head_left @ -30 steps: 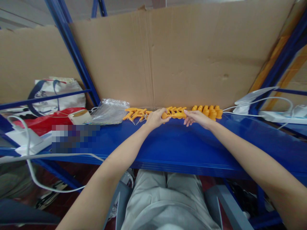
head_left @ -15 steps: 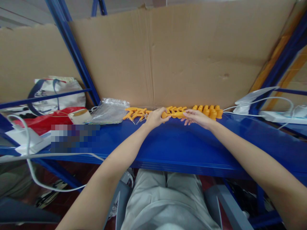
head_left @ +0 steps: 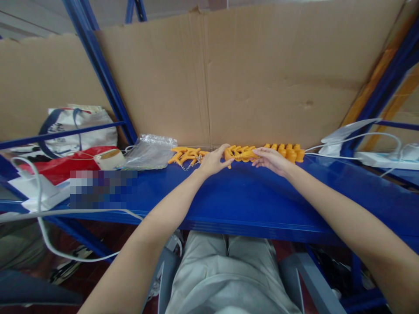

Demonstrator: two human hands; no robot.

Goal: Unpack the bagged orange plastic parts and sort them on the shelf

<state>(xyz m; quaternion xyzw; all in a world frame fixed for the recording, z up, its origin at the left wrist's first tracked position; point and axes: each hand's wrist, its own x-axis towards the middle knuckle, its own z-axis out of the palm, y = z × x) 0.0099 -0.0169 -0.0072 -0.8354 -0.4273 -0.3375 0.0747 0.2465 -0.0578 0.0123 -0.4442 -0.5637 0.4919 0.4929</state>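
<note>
Near the back of the blue shelf [head_left: 248,196], my left hand [head_left: 214,161] has its thumb and index finger spread around the left end of a row of angled orange plastic pieces [head_left: 242,153]. One orange piece points down beside the thumb. At the right end of that row is my right hand [head_left: 271,160], its fingers loosely bent and apart, the tips at the orange parts. Whether those tips touch is hard to see. Left of my hands lie branching orange pieces [head_left: 185,155] with a thin metal chain [head_left: 191,165]. Several stubby orange parts [head_left: 290,152] stand in rows behind my right hand.
A cardboard sheet [head_left: 262,78] rises behind the shelf. To the left are a clear plastic bag [head_left: 150,152], a red bag [head_left: 75,159], a white tote bag [head_left: 88,126] and a white cable [head_left: 41,218]. More white cables [head_left: 356,135] run at right.
The orange piece that was between my two hands now sits among the row. My left thumb and index finger have spread wider. My right hand has barely shifted.
</note>
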